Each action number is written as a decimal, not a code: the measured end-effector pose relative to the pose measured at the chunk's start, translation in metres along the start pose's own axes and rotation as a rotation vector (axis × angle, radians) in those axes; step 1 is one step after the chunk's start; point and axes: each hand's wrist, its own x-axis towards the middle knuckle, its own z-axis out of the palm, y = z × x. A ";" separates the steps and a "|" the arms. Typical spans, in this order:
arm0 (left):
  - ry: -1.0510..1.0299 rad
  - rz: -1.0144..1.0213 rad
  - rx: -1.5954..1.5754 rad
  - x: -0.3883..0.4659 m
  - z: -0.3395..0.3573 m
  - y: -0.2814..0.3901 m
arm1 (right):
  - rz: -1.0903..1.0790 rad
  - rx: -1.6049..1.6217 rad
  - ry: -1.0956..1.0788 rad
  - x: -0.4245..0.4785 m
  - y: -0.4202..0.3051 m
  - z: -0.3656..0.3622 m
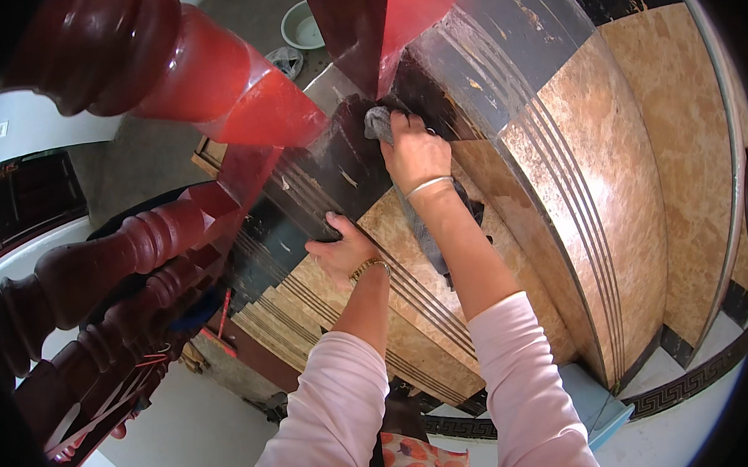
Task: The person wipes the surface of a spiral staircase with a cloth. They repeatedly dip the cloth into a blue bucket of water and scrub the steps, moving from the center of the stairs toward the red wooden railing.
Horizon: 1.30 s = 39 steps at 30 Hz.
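Note:
Grey cloth (379, 124) is bunched under the fingers of my right hand (417, 145), pressed on the dark part of a stair tread close to the base of a red baluster (377, 49). A loose length of the cloth trails below my right wrist onto the tan marbled part of the tread (399, 226). A silver bangle (432, 185) circles that wrist. My left hand (343, 248) grips the tread's grooved front edge, its thumb on top and the other fingers partly hidden. On the left wrist is a gold-coloured watch or bracelet (368, 270).
Turned red balusters (121, 253) line the left side. Higher steps (584, 133) curve up on the right, lower ones (289, 314) descend at left. A light blue container (588, 393) stands at lower right. On the floor beyond the balusters sits a pale green basin (305, 26).

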 end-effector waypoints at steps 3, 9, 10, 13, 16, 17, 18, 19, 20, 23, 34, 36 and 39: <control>-0.003 -0.021 0.002 0.004 -0.001 -0.001 | 0.046 -0.033 -0.038 -0.013 0.006 -0.004; 0.059 -0.016 -0.066 0.017 0.002 -0.005 | 0.065 -0.081 0.058 -0.083 0.031 -0.004; 0.033 -0.022 -0.047 0.014 0.002 -0.004 | 0.076 -0.088 0.041 -0.066 0.022 -0.005; -0.056 -0.043 -0.007 0.007 -0.009 0.002 | 0.042 -0.075 0.087 -0.004 -0.004 0.002; -0.140 -0.056 0.021 -0.003 -0.013 0.009 | 0.012 -0.129 0.177 0.022 -0.016 0.014; -0.108 -0.047 0.021 -0.002 -0.010 0.005 | -0.050 -0.107 0.163 0.012 -0.018 0.014; -0.058 -0.045 0.015 0.008 -0.007 0.002 | -0.127 -0.069 0.155 -0.004 -0.028 0.015; -0.029 -0.043 0.006 0.011 -0.005 0.001 | -0.198 -0.053 0.147 -0.021 -0.032 0.012; -0.053 -0.036 -0.021 0.017 -0.007 -0.001 | -0.295 -0.044 0.146 -0.037 -0.040 0.018; -0.098 -0.027 -0.043 0.024 -0.007 -0.002 | -0.408 0.052 0.053 -0.046 -0.067 0.018; -0.027 -0.004 -0.055 0.021 0.002 -0.007 | -0.235 0.249 -0.062 -0.059 -0.044 -0.001; 0.044 0.032 -0.082 0.014 0.005 -0.007 | -0.020 0.426 -0.061 -0.043 -0.032 -0.006; -0.022 0.003 -0.069 0.007 -0.003 -0.003 | 0.068 0.561 0.157 0.001 -0.050 -0.032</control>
